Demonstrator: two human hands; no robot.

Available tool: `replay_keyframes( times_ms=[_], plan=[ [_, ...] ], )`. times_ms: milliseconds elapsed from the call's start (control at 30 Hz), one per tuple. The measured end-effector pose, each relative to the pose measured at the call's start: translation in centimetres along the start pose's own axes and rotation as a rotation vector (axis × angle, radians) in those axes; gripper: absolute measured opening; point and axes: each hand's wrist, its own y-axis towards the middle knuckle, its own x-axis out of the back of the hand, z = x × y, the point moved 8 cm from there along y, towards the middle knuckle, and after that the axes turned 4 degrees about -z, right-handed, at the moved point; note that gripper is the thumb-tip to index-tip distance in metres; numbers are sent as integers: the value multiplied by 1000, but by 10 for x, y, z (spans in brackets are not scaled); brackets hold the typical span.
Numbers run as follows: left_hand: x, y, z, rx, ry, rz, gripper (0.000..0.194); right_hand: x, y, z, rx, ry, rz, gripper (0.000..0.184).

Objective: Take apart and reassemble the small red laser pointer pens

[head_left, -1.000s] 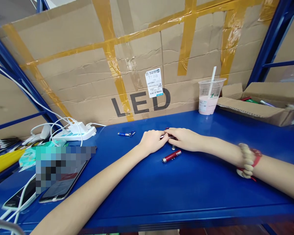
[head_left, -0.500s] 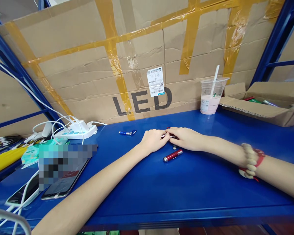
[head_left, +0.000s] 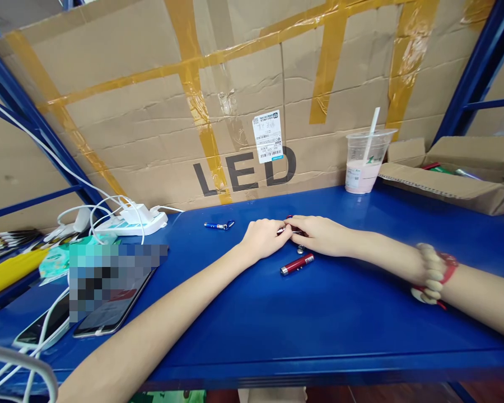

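My left hand (head_left: 264,238) and my right hand (head_left: 319,235) meet over the blue shelf, fingertips together. Between them they pinch a small red and silver piece (head_left: 293,229), mostly covered by the fingers, so I cannot make out its kind. Just below the fingers a small round silver cap (head_left: 300,249) lies on the shelf. Nearer to me is a red mini flashlight or laser pointer tube (head_left: 297,265) with a silver end, lying on its side. To the left of my hands rests a slim blue penlight (head_left: 216,226) with a clip ring.
A plastic cup with a straw (head_left: 363,168) holds a pink drink at the back right, beside an open cardboard box (head_left: 445,182). On the left are a white power strip (head_left: 151,225) with cables and phones (head_left: 120,313). A large cardboard sheet (head_left: 151,134) stands behind.
The view has shifted very slightly. Both hands stay together on the small piece, with barely any finger movement; the red tube and blue penlight lie where they were.
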Motion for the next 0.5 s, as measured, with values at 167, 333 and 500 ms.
replay_keyframes(
  times_ms=[167, 333, 500],
  plan=[
    [0, 0, -1, -6, -5, -7, 42, 0, 0, 0, -11, -10, 7, 31],
    [1, 0, -2, -26, -14, -19, 40, 0, -1, 0, 0, -18, 3, 30],
    [1, 0, -3, -41, -14, -22, 40, 0, -1, 1, 0, -36, 6, 31]
  ],
)
